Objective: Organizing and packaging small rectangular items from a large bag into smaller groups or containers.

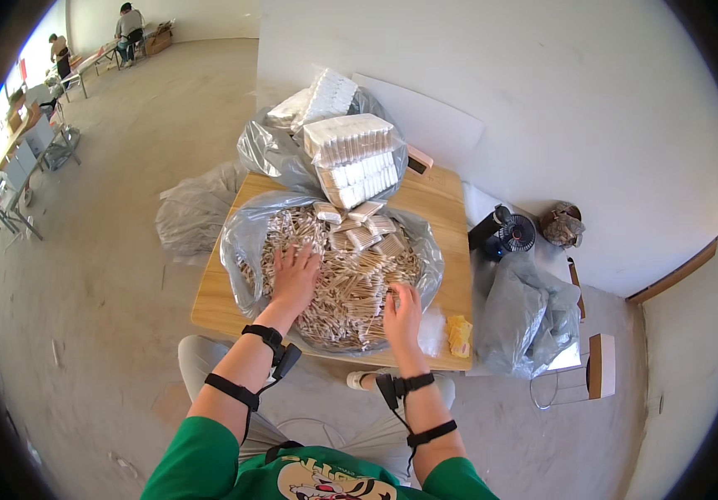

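A wide heap of loose cotton swabs (351, 287) fills a grey plastic bag (245, 237) spread out on the wooden table. On the left part of the heap lies my left hand (295, 279), open, palm down with its fingers apart. My right hand (403, 312) is at the heap's right edge, its fingers curled in and pressed together. Whatever they grip is too small to make out. Small bundles of cotton swabs (365, 238) rest on the far side of the heap.
Behind the heap stand large clear packs of swabs (349, 142) in another grey bag (271, 154). A yellow packet (459, 335) lies at the wooden table's (451, 250) near right corner. To the right are a small black fan (517, 233) and a grey plastic bag (530, 317). People sit far left.
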Available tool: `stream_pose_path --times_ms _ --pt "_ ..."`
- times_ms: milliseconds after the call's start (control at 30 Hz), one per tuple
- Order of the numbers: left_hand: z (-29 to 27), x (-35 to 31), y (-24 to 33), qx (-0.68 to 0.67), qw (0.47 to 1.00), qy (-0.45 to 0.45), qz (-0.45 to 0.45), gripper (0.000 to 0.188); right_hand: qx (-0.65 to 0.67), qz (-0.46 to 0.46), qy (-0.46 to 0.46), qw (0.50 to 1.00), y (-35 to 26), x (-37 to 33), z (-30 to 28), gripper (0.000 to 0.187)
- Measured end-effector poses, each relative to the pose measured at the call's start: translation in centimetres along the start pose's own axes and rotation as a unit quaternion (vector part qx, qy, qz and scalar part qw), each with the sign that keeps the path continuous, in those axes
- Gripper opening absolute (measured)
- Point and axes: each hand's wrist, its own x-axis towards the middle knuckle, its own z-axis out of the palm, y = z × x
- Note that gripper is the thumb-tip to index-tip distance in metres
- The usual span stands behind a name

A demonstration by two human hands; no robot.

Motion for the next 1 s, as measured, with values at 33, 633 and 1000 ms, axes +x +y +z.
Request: stream_pose_path --times_ms 33,633,1000 --pt "0.0 -0.1 -0.5 0.0 1.0 0.001 -0.002 0.032 0.007 -0.002 -0.013 1.0 0.3 1.0 0.9 0.026" --pt "1.2 0.1 -1.9 -0.127 0.978 -0.03 -0.164 0.046 -0.169 0.175 -0.198 0.949 4.3 10.8 5.2 0.056" --pt "0.2 0.0 -0.6 -0.104 0.97 -0.145 -0.167 0.054 -0.084 0.242 -0.1 0.961 6.7 9.7 4.1 0.038"
